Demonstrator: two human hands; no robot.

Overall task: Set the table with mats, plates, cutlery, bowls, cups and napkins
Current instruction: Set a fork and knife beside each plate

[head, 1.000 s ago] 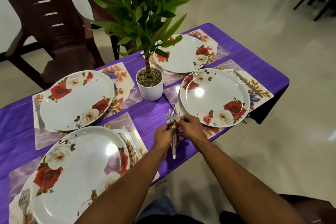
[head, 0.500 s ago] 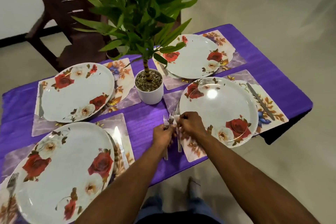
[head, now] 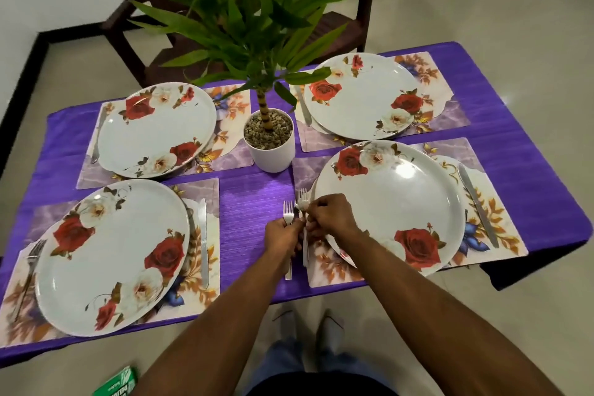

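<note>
Four floral plates sit on four mats across the purple tablecloth (head: pixel 254 202), with a potted plant (head: pixel 269 141) at the centre. From your head camera, the near table edge runs just below your wrists, and the right edge lies past the knife (head: pixel 477 204) on the near-right mat (head: pixel 334 270). Bare cloth shows in the strip between the near-left mat (head: pixel 209 196) and the near-right one.

Your left hand (head: pixel 284 235) grips a fork (head: pixel 288 219) over that strip, tines pointing away from you. Your right hand (head: pixel 331 217) pinches a second fork (head: pixel 303 202) just beside it, at the left rim of the near-right plate (head: pixel 392 202). The two hands touch. Another fork (head: pixel 32 259) lies left of the near-left plate (head: pixel 112 254).
</note>
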